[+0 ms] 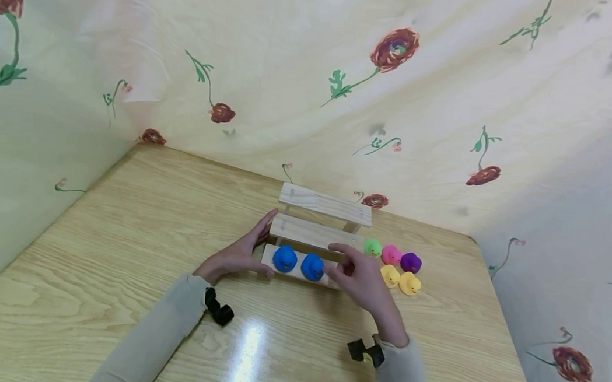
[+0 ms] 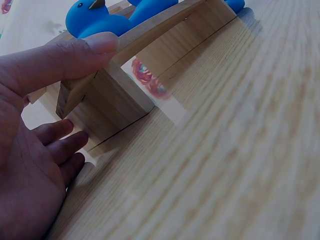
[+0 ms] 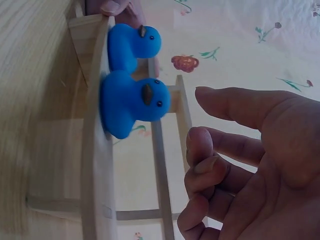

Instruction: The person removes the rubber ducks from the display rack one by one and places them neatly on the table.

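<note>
A wooden three-tier stand [image 1: 314,232] is on the table, with two blue rubber ducks [image 1: 285,259] [image 1: 313,267] side by side on its lowest step. My left hand [image 1: 240,253] grips the stand's left end. In the left wrist view its thumb [image 2: 82,57] lies over the step's front corner beside a duck, with the fingers spread below along the side support. My right hand [image 1: 360,276] hovers over the right part of the lowest step, just right of the second duck. The right wrist view shows its fingers [image 3: 205,170] loosely bent, holding nothing, apart from the ducks.
To the right of the stand, several more ducks sit on the table: a green duck [image 1: 372,247], a pink duck [image 1: 391,254], a purple duck [image 1: 411,261] and two yellow ducks [image 1: 390,275] [image 1: 410,283]. Flower-patterned cloth [image 1: 291,85] rises behind the table [image 1: 123,250] and at its sides.
</note>
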Demonstrator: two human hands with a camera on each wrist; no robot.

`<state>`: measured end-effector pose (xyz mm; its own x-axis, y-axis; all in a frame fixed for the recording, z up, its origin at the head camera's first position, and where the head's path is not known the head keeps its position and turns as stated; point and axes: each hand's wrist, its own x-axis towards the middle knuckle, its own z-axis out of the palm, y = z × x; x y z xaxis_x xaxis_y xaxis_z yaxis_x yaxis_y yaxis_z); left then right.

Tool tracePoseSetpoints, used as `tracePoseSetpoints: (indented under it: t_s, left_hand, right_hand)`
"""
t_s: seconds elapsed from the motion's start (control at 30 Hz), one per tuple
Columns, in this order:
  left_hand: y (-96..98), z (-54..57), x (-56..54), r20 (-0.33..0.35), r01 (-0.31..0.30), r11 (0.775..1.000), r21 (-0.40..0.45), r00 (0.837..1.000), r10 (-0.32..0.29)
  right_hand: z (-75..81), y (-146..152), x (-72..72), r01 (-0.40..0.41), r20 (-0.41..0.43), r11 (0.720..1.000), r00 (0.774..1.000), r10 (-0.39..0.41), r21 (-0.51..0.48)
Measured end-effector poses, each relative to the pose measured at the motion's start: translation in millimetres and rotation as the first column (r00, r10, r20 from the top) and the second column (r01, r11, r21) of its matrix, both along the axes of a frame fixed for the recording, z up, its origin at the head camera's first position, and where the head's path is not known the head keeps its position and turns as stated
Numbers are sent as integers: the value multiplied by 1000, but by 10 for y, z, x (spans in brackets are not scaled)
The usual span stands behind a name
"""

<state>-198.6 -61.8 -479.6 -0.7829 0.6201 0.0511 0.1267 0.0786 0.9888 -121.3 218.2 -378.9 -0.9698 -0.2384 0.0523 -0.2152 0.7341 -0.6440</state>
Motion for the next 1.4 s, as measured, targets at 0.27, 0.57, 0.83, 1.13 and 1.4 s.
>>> tracePoseSetpoints:
  t_s: [0.27,0.57,0.83,1.13,1.4]
  left_hand:
    - [0,11,4,3,-2,1000,3,1000,2]
    - [1,2,-2,-6,-5,1000,-2,1000,5]
    - [-6,-7,0,4,-9,1000,1,1000,9]
    - [0,-5,1,3,-14,1000,-8,1000,14]
    - [0,-6,3,-2,-10,1000,-2,1000,10]
  right_hand:
    - [-70,-53,-16,-31,81,999,996,31,-11]
    - [-137,-64,-28,-72,82,997,994,71,5]
    - [-195,-62,-42,-105,55,994,993,103,31]
    - [-240,-64,-46,-112,37,994,993,112,7]
    - [-236,-70,-42,-108,41,994,993,107,6]
